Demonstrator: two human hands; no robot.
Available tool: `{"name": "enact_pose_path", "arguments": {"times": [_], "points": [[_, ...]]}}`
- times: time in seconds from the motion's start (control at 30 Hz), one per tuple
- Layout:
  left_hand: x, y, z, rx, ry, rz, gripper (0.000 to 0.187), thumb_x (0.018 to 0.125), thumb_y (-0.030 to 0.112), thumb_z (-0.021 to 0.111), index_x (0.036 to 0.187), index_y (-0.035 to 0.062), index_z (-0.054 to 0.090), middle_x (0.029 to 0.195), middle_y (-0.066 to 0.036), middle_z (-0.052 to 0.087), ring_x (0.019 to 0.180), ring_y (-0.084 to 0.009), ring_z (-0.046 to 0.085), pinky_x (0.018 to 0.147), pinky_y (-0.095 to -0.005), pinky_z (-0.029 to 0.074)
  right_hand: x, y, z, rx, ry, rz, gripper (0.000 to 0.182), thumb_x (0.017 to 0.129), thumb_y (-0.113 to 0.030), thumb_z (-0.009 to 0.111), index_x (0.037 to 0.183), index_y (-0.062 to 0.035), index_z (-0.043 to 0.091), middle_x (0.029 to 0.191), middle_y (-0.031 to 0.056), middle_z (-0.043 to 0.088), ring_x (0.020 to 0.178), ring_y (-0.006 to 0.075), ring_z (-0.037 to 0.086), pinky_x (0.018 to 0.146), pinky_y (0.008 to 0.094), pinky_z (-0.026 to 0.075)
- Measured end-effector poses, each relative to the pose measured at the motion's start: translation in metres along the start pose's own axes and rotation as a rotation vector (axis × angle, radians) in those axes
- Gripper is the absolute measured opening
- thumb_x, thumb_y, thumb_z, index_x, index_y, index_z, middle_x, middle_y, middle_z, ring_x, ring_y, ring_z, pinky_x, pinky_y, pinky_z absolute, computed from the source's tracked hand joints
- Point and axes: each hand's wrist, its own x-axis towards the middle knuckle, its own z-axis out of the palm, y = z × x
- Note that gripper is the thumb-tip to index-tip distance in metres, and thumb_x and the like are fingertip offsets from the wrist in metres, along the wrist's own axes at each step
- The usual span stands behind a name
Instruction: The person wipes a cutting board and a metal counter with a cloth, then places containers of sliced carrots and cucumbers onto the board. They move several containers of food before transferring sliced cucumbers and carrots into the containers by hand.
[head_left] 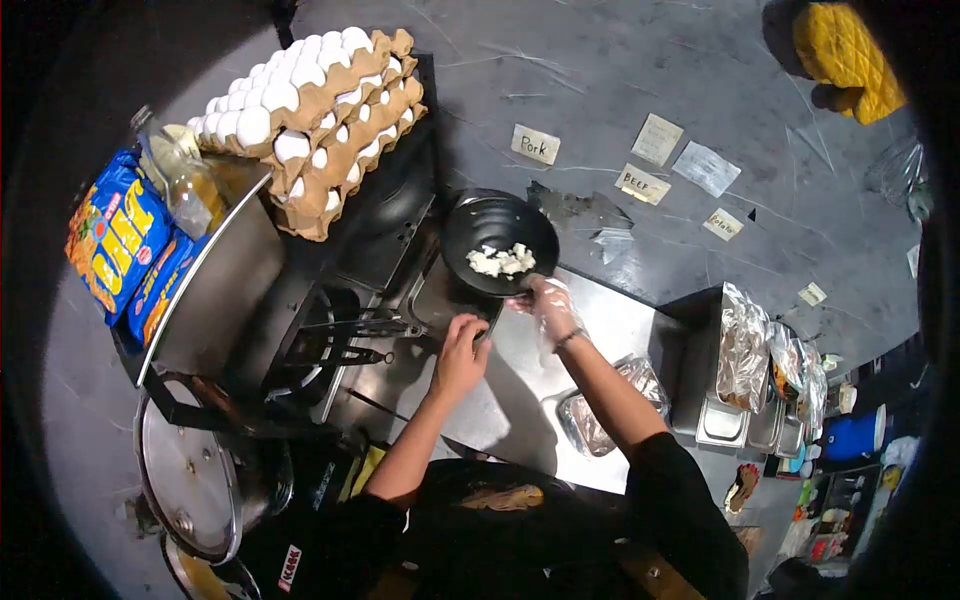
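Now — pan (495, 222) in R hand (553, 308), L (462, 358) near

- A single view comes from a camera on the person's head, facing forward and steeply down.
- The person's torso (510, 500) fills the bottom edge, with both arms reaching up the picture from there.
- The left hand (460, 360), right hand (553, 308) and pan (500, 243) lie near the middle, within arm's reach of the camera.
- The wall (600, 70) spans the top, and the steel counter (510, 400) is seen from above.
- Eggs (300, 70) and a pot (220, 290) stand large and near on the left; the shelves (835, 510) at lower right look small and farther off.
- A dark, curved border rings the wide view.
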Motion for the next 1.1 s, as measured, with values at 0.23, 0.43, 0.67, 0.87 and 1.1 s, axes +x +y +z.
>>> {"name": "enact_pose_path", "arguments": {"times": [0.23,0.43,0.67,0.87,1.1], "points": [[-0.02,0.015,-0.018,-0.083,-0.075,-0.071,0.019,0.078,0.007,0.057,0.097,0.004,0.054,0.098,-0.013,0.054,0.094,-0.0315,0.053,0.081,-0.0366,0.042,0.068,0.039,-0.002,-1.202,-0.023,-0.679,0.033,0.083,-0.03,0.057,0.1,-0.0019,0.05,0.074,0.0149,0.061,0.064,0.0245,0.063,0.055,0.0309,0.051],[-0.026,0.023,0.012,-0.194,-0.261,-0.136,0.015,0.08,0.007,0.057,0.095,0.0026,0.057,0.089,-0.008,0.058,0.081,-0.0181,0.057,0.075,-0.0282,0.044,-0.009,-0.007,0.005,-0.126,0.091,-0.06,0.058,0.085,-0.031,0.054,0.127,-0.0028,0.026,0.077,0.012,0.061,0.067,0.0182,0.06,0.06,0.029,0.048],[-0.053,0.034,0.09,-0.341,-0.602,-0.212,0.014,0.083,0.01,0.057,0.094,0.0015,0.058,0.082,-0.004,0.061,0.074,-0.0105,0.056,0.069,-0.024,0.045,-0.196,0.044,-0.099,-0.634,0.324,0.006,0.033,0.081,-0.029,0.056,0.096,-0.0002,0.052,0.067,0.01,0.055,0.062,0.0149,0.052,0.06,0.0303,0.043],[-0.05,0.082,0.168,-0.437,-0.799,-0.126,0.014,0.084,0.012,0.057,0.096,0.004,0.058,0.083,-0.002,0.061,0.076,-0.0095,0.056,0.069,-0.0233,0.045,-0.297,0.112,-0.17,-0.122,0.786,0.253,0.04,0.075,-0.021,0.064,0.103,0.0034,0.049,0.084,0.0093,0.055,0.072,0.0125,0.053,0.064,0.0263,0.044],[-0.049,0.149,0.283,-0.848,-1.178,-0.378,0.022,0.083,0.012,0.057,0.103,0.0022,0.055,0.084,-0.007,0.06,0.075,-0.0127,0.059,0.065,-0.0221,0.046,-0.263,0.127,-0.22,-0.654,0.742,0.18,0.037,0.074,-0.033,0.059,0.088,0.0009,0.051,0.073,0.0209,0.056,0.068,0.0352,0.055,0.065,0.0425,0.044]]}}
